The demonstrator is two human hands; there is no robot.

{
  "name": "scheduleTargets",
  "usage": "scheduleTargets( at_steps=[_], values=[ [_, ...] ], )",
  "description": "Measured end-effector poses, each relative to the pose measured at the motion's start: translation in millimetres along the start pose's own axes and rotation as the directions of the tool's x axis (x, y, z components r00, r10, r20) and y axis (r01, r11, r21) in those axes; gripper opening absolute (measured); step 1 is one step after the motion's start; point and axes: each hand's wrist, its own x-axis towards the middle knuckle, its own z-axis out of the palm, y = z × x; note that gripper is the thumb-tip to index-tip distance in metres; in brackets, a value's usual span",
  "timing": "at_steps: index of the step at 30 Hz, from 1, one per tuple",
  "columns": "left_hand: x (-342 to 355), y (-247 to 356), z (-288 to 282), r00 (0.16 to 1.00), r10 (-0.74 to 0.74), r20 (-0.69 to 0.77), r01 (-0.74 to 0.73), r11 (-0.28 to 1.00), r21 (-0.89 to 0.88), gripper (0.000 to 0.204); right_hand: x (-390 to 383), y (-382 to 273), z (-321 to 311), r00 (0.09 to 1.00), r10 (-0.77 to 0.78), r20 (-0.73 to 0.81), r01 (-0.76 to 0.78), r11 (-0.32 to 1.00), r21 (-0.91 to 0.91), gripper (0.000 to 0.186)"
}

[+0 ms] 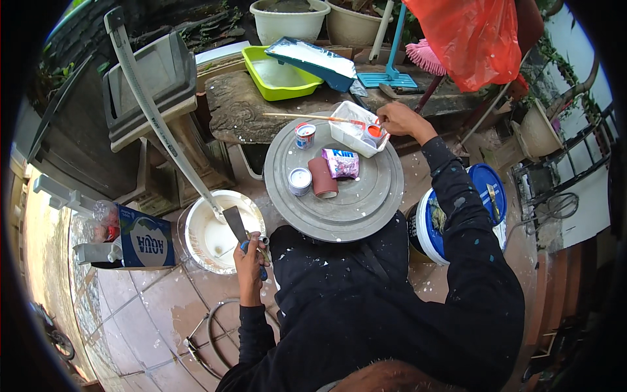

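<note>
My left hand (pixel 249 269) is closed round the handle of a putty knife (pixel 235 224), its flat metal blade pointing up beside a white bucket (pixel 215 258). My right hand (pixel 403 122) is stretched forward, fingers pinched at the edge of a white plastic tray (pixel 354 142). Right by those fingertips, a small can with orange paint (pixel 374 132) sits in the tray; what they grip is too small to make out. A wooden stick (pixel 294 115) lies across the tray. On the round grey table are two small cans (pixel 305 135), a purple packet (pixel 341 163) and a reddish-brown roll (pixel 322 178).
A lime-green basin (pixel 274 81) and a blue paint tray (pixel 313 60) rest behind the round table (pixel 339 225). A blue-lidded bucket (pixel 486 179) stands to the right, with a blue carton (pixel 145 238) at the left. Overhead hangs a red plastic bag (pixel 467 39). A long pole (pixel 160 121) leans into the white bucket.
</note>
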Motion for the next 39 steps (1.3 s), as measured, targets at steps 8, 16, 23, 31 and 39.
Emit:
scheduleTargets(
  at_steps=[8,16,23,31,39],
  values=[
    [1.3,2.7,10.3,0.997,0.02,0.079,-0.021,1.0,0.021,0.028,-4.4,7.7,13.0,0.983,0.044,-0.178,-0.049,0.999,-0.023,0.014],
    [-1.5,2.9,28.6,0.989,0.098,0.114,-0.107,0.992,0.074,0.025,-12.5,19.0,28.0,0.984,0.062,-0.169,-0.083,0.99,-0.117,0.018],
    [-15.0,17.5,56.8,0.976,0.075,0.204,-0.093,0.993,0.078,0.026,-38.0,18.6,45.0,0.974,0.005,-0.227,-0.069,0.959,-0.274,0.018],
    [-33.9,36.6,108.4,0.945,-0.009,0.328,0.01,1.0,-0.001,0.03,-116.0,-102.1,28.4,0.858,0.159,-0.489,0.077,0.901,0.428,0.033],
    [-65.8,22.8,157.6,0.909,0.007,0.417,0.032,0.996,-0.086,0.034,-214.8,-227.9,105.0,0.988,0.078,-0.133,0.138,-0.056,0.989,0.026]
  ],
)
